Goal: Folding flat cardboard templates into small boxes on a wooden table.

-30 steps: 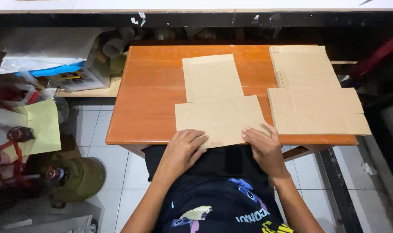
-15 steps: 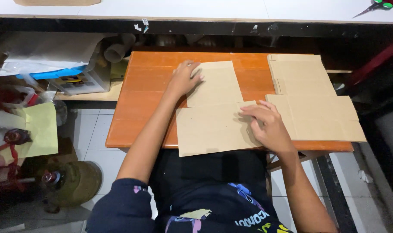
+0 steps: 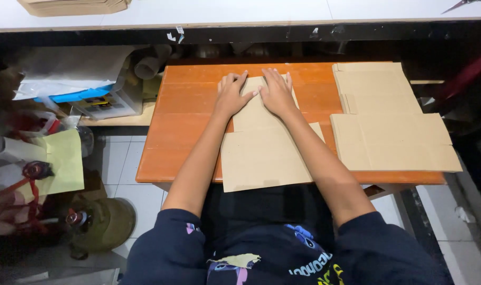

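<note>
Orange wooden table (image 3: 190, 126) sitting over a white tiled floor (image 3: 121, 158), a white counter edge (image 3: 251, 13) running along the far side. Flat brown cardboard sheet (image 3: 264, 153) is lying on the table in front of the person, its near edge overhanging the table's front. Left hand (image 3: 231, 96) is pressing flat on the sheet's far flap, fingers spread, gripping nothing. Right hand (image 3: 276, 92) is lying just beside it on the same flap, palm down, fingers spread, index fingertips nearly touching. A stack of similar cardboard blanks (image 3: 393, 126) is sitting on the table's right part, apart from both hands. Yellow paper (image 3: 63, 158) and clutter are lying at the left.
</note>
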